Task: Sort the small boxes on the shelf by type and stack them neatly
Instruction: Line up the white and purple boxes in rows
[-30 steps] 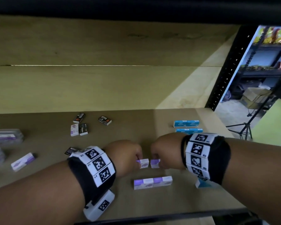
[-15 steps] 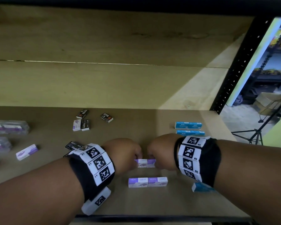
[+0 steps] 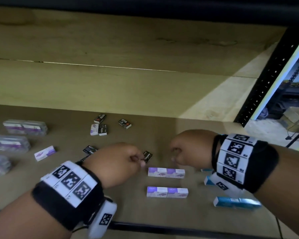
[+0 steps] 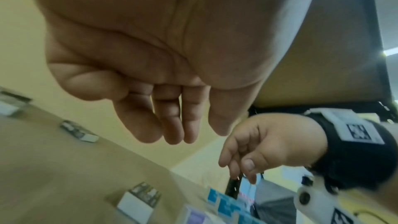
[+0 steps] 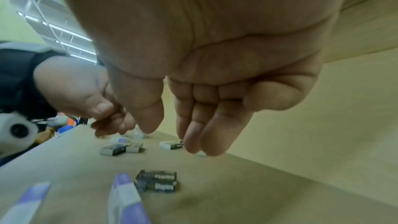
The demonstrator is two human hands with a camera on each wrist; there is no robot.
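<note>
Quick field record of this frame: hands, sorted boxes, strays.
left hand: empty, fingers loosely curled, by a black staples box
right hand: empty, fingers loosely curled
purple boxes: two rows of two, end to end, near the front edge
blue boxes: under the right wrist
strays: black boxes at back; a purple box at left

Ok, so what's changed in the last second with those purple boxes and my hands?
The left hand and right hand brought two purple boxes together end to end, set them down as the rear purple row, then let go and drew apart. Both hold nothing now. The front purple row, the black staples box and the blue boxes stayed put.
</note>
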